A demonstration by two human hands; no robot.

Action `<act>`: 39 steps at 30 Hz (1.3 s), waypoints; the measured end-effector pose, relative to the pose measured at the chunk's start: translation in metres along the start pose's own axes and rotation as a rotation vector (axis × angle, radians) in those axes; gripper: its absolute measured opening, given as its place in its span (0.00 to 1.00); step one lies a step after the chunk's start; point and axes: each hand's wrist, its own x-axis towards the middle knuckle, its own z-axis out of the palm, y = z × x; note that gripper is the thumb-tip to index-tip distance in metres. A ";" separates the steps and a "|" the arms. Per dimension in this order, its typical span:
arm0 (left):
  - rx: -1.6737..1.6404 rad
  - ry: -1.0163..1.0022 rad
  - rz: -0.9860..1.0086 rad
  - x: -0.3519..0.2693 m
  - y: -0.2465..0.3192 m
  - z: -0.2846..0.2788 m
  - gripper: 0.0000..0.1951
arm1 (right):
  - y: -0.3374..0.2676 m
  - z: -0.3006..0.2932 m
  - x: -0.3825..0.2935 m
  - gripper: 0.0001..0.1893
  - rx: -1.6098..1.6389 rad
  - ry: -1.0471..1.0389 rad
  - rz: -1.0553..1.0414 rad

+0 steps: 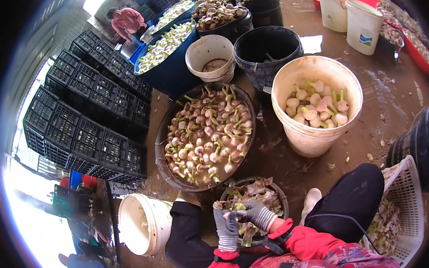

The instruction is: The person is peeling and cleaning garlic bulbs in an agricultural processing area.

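My left hand (226, 227), in a grey striped glove, is closed around a garlic bulb (217, 206), mostly hidden by the fingers. Gloved in the same way, my right hand (254, 214) meets it from the right and grips a small tool with a metallic part (240, 214), perhaps a knife; its shape is largely covered. Both hands are above a round tub of garlic peelings (264, 193). Beyond it, a wide dark basin (159, 164) holds many unpeeled garlic bulbs in murky water. Peeled bulbs lie in a white bucket (303, 138) ahead on the right.
A white bucket (159, 224) lies tipped at the left. A white plastic basket of peelings (412, 212) and a black tub (418, 144) are on the right. Black crates (83, 142) are stacked at the left. Blue tubs (177, 73) of garlic stand farther back, near another person (127, 22).
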 end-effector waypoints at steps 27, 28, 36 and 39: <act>-0.674 0.160 -0.348 0.004 0.014 -0.016 0.09 | 0.002 -0.020 0.015 0.09 -0.449 0.367 -0.217; -0.818 0.045 -0.336 0.001 -0.001 -0.030 0.10 | 0.010 -0.035 0.022 0.10 -0.080 0.434 -0.212; -0.751 0.375 -0.589 -0.012 0.033 -0.019 0.07 | 0.001 -0.001 0.004 0.22 -1.016 0.188 -0.538; -0.663 0.453 -0.599 -0.007 0.000 -0.009 0.08 | -0.001 0.021 -0.004 0.23 -0.944 0.143 -0.521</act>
